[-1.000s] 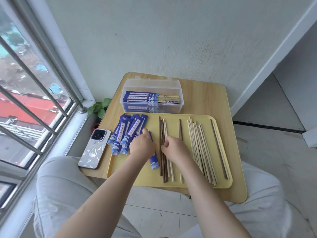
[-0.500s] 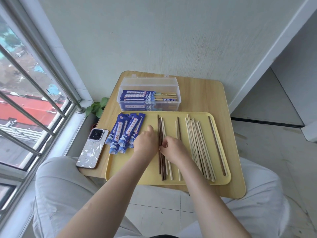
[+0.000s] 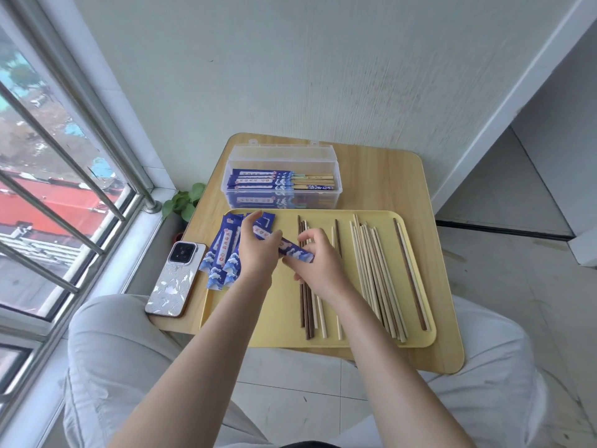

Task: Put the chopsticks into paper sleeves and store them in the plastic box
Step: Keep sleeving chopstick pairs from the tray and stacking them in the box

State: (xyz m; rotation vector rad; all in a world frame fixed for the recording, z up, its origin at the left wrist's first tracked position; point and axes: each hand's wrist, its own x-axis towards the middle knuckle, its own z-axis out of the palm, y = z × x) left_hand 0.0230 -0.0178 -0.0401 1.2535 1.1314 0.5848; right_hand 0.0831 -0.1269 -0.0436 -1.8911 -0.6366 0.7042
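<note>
We see a wooden tabletop (image 3: pixel 384 179) set against a pale wall beside a barred window (image 3: pixel 58 176), carrying a yellow tray (image 3: pixel 277 318) and a clear plastic box (image 3: pixel 281 166). Above the tray, our left hand (image 3: pixel 258 253) and right hand (image 3: pixel 315 263) both pinch one blue paper sleeve (image 3: pixel 290 248), printed with white waves. Loose chopsticks (image 3: pixel 374 273) lie alongside.

One table (image 3: pixel 381 176). One yellow tray (image 3: pixel 277 318). One clear plastic box (image 3: pixel 281 156) at table's far edge, sleeved chopsticks (image 3: pixel 277 180) inside, count unclear. One phone (image 3: pixel 176 279). One sleeve (image 3: pixel 290 248) held by two hands. Loose sleeves (image 3: pixel 223 250), loose chopsticks (image 3: pixel 374 273): count unclear.
</note>
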